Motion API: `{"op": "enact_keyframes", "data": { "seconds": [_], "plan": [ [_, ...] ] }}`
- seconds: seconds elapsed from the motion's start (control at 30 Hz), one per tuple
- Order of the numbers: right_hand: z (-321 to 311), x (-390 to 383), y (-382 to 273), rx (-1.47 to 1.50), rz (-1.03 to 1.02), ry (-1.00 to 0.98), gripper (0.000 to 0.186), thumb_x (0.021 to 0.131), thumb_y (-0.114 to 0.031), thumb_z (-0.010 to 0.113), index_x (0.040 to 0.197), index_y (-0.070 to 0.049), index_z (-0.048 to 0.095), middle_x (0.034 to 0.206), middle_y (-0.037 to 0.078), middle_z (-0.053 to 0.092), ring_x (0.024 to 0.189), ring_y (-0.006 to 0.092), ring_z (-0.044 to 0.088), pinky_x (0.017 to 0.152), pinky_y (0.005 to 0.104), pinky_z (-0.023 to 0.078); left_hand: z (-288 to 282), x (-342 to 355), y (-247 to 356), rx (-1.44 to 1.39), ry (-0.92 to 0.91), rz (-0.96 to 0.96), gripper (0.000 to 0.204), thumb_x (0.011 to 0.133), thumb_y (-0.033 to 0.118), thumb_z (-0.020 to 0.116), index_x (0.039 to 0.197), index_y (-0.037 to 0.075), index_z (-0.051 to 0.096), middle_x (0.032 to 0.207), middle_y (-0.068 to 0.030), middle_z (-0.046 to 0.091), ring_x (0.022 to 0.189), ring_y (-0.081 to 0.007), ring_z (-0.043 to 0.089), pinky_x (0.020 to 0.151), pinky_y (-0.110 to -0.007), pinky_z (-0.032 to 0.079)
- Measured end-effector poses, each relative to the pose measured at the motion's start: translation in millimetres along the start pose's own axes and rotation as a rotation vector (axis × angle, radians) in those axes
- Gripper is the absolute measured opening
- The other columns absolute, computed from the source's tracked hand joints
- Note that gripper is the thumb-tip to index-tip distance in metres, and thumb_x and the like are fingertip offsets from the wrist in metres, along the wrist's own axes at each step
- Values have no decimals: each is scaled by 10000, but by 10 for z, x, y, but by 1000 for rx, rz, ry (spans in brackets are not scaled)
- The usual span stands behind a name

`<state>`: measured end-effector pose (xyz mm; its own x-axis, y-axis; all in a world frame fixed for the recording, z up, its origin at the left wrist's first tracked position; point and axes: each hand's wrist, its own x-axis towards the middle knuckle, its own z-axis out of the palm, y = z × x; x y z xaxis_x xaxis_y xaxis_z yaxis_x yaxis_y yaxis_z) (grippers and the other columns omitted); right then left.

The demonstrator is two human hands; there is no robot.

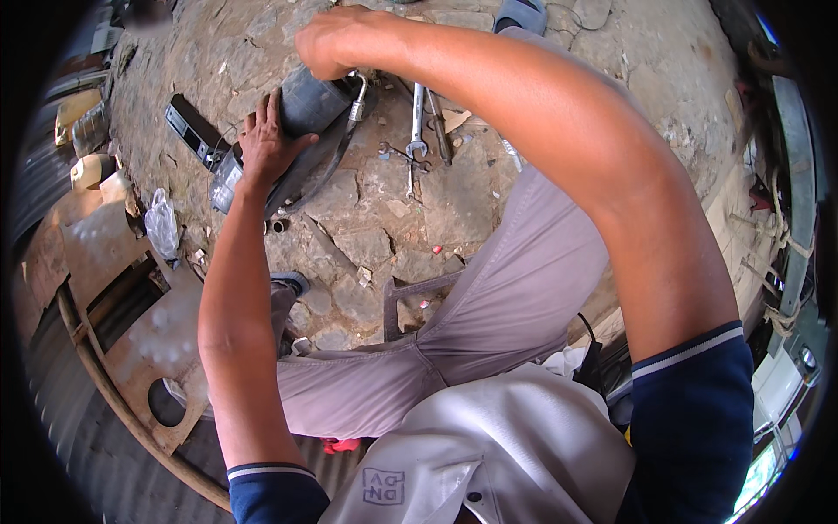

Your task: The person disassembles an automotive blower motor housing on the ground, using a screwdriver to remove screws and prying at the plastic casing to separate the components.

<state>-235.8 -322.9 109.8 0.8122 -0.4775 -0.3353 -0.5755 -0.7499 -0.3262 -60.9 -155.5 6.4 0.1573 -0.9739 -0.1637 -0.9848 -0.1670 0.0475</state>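
Observation:
A dark grey cylinder (312,100) lies tilted on the stone ground in front of me. My left hand (264,147) rests on its near side, fingers spread and thumb held apart. At the cylinder's far end is my right hand (336,44), its fingers curled in; what they close on is hidden beneath the hand. A bent metal hose fitting (358,96) sticks out by the cylinder's right end, and a black hose (336,162) curves down from it. Right of the hose lie a large open-end wrench (417,122), a smaller wrench (403,156) crossing below it, and a dark-handled tool (441,135).
Left of the cylinder is a black rectangular case (194,131). A clear plastic bag (161,225) and rusty metal sheets (144,323) lie farther left, near yellowish containers (78,113). A dark frame piece (392,310) stands between my legs. Ropes (786,236) hang at the right.

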Motion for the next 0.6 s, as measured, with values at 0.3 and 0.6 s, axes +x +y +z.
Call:
{"op": "enact_keyframes", "data": {
  "seconds": [0.3, 0.6],
  "plan": [
    [7, 144, -117, -228, -343, -25, 320, 849, -48, 643, 1162, -52, 707, 1147, 156, 724, 1107, 347, 681, 877, 466, 556, 19, 23, -37, -4, 20, 18, 1156, 648, 553, 861, 1558, 92, 317, 1521, -152, 424, 1290, -411, 478, 1045, -539, 422],
    [-73, 184, -21, -119, -108, 26, 471, 886, -137, 654, 1352, -83, 614, 1299, 161, 675, 1198, 329, 652, 953, 441, 541, -83, 10, 58, 2, -31, -17, 1146, 668, 559, 856, 1561, 92, 312, 1533, -164, 407, 1339, -412, 438, 1111, -506, 388]
  ]
}}
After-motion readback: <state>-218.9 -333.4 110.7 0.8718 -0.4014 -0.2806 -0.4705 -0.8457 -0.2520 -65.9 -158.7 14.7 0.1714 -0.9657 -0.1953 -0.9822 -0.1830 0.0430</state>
